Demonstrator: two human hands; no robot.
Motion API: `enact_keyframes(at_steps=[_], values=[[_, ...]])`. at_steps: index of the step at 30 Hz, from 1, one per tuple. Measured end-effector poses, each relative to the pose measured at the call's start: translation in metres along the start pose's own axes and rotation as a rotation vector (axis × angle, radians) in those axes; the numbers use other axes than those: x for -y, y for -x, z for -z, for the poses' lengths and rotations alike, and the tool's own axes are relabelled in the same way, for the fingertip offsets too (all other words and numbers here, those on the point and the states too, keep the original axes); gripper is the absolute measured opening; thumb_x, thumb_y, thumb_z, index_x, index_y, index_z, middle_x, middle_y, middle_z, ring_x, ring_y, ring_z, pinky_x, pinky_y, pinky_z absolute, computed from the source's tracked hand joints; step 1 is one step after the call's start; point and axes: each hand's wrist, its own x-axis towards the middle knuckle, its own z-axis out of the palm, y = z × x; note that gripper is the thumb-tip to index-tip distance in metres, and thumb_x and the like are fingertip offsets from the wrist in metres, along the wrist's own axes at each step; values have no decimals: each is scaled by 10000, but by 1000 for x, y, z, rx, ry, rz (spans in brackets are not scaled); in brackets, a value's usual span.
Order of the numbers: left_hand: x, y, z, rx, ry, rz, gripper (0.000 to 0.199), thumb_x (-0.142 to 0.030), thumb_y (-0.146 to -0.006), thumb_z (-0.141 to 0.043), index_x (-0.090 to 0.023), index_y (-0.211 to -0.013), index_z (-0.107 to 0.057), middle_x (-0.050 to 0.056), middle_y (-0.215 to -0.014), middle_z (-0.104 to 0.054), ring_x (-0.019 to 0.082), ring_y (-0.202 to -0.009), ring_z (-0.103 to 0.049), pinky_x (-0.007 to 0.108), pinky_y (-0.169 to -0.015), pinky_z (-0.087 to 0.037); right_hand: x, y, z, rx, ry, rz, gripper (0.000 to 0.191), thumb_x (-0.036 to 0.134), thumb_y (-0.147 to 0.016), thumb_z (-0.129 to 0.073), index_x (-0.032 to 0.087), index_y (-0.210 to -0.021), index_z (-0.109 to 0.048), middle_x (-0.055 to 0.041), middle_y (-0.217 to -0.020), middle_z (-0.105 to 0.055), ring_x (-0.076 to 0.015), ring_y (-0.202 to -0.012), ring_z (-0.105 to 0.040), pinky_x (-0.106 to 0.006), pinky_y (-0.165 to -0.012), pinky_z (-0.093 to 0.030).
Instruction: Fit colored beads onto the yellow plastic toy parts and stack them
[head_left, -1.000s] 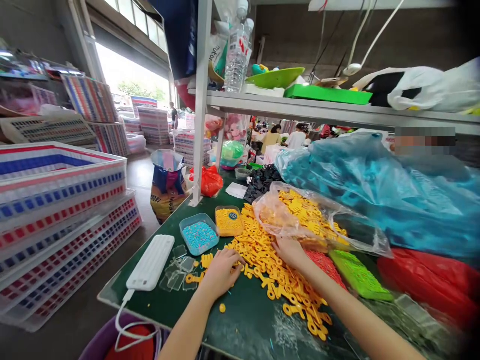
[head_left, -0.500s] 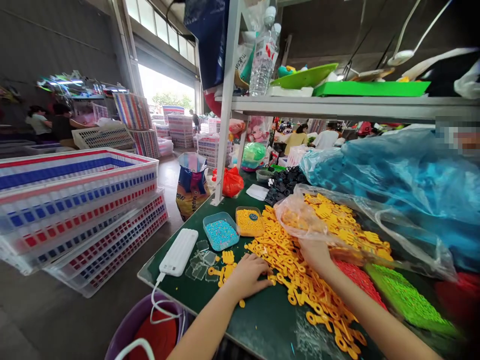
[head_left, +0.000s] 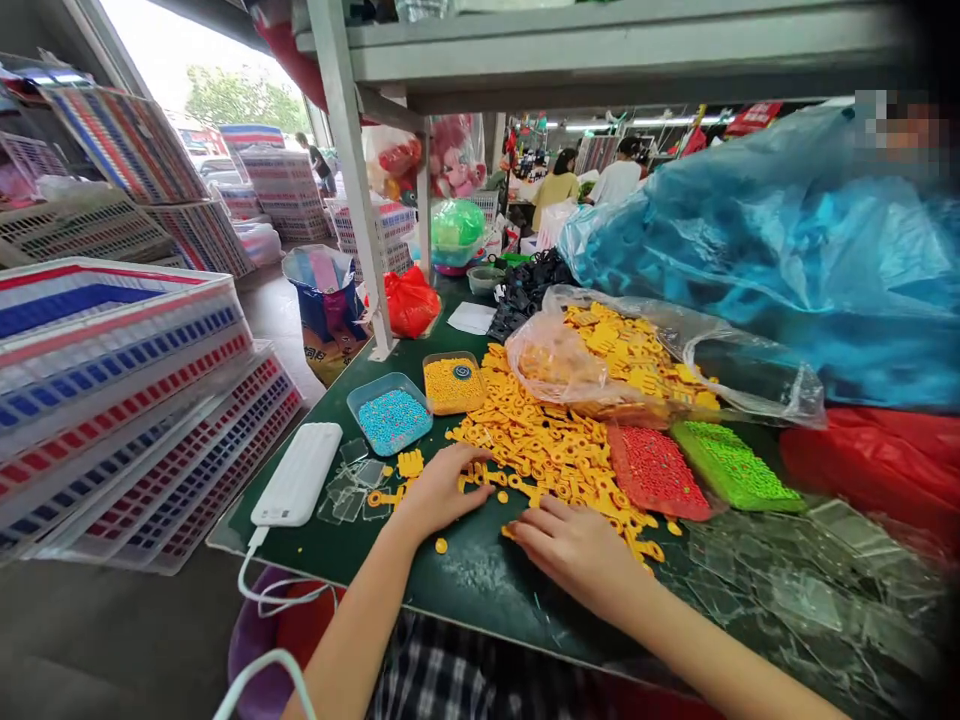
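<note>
My left hand [head_left: 444,487] rests at the near left edge of a spread pile of yellow plastic pieces [head_left: 536,440], thumb and fingers apart. Some pieces have ring ends and others prongs. My right hand [head_left: 574,548] lies low over the green table [head_left: 480,590], its fingers loosely stretched to the left. A bit of yellow plastic shows at its fingertips; the undersides of its fingers are hidden. Single yellow pieces lie around my left hand, one of them a pronged piece [head_left: 410,463]. Behind the pile, a clear plastic bag [head_left: 559,360] holds more yellow pieces.
Trays of blue beads [head_left: 391,422], yellow beads [head_left: 454,385], red beads [head_left: 656,470] and green beads [head_left: 739,465] stand around the pile. A white power bank [head_left: 296,475] with a cable lies left. Clear flat pieces [head_left: 810,590] cover the right. A shelf post [head_left: 352,180] rises behind.
My right hand has left the clear bag and come toward the table's near side, left of the red beads. My left hand stays beside the pile. The view has tilted down and turned right.
</note>
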Motion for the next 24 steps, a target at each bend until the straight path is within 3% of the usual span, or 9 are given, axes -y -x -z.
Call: enact_keyframes(at_steps=[3,7,11,14,18,21,24], values=[[-2,0,3,-52,103,12,303,-249,-826,-661,-218,-1127,-639,66,-1135,-618,210,-1039,-614,367,-925,-525,2,1,-7,45,-94,-5,72,262,-919,-595,212,-926,-647,-21,-819,-691,-175,-769,-604,-284,-576,-384],[-9,1,6,-73,248,42,304,-353,-827,-682,-221,-1099,-656,61,-1105,-611,206,-1035,-628,360,-913,-552,-4,9,-9,54,-248,-14,256,398,-945,-550,206,-1088,-642,-68,-1073,-706,-187,-935,-615,-313,-717,-431],[-16,4,8,-55,407,102,384,-372,-799,-719,-217,-1137,-620,61,-1112,-628,209,-1003,-671,380,-942,-555,-6,16,-6,11,-220,-53,199,360,-942,-558,195,-1003,-651,-61,-1076,-704,-203,-969,-598,-341,-765,-405],[-19,6,9,19,414,127,423,-372,-779,-737,-206,-1152,-627,71,-1146,-644,204,-950,-689,378,-912,-569,-7,15,-4,36,-183,-84,186,374,-927,-585,201,-902,-649,-51,-957,-707,-200,-890,-587,-345,-752,-376],[-22,4,5,217,268,91,350,-359,-786,-724,-215,-1101,-675,48,-1077,-703,199,-931,-676,343,-867,-568,-8,13,-6,45,-167,-123,215,403,-918,-594,206,-843,-638,-24,-823,-688,-188,-799,-569,-344,-726,-349],[-22,2,-1,342,159,42,289,-327,-810,-704,-231,-1081,-685,27,-1058,-721,199,-950,-670,334,-885,-542,-7,13,-6,31,-186,-138,191,363,-928,-581,207,-831,-633,-21,-841,-695,-185,-823,-577,-346,-756,-354],[-19,0,-7,392,88,-27,265,-274,-828,-703,-238,-1090,-680,22,-1101,-721,209,-1036,-649,346,-959,-489,-6,13,-7,34,-188,-142,184,341,-948,-536,215,-870,-646,-27,-890,-708,-190,-862,-587,-361,-804,-374]])
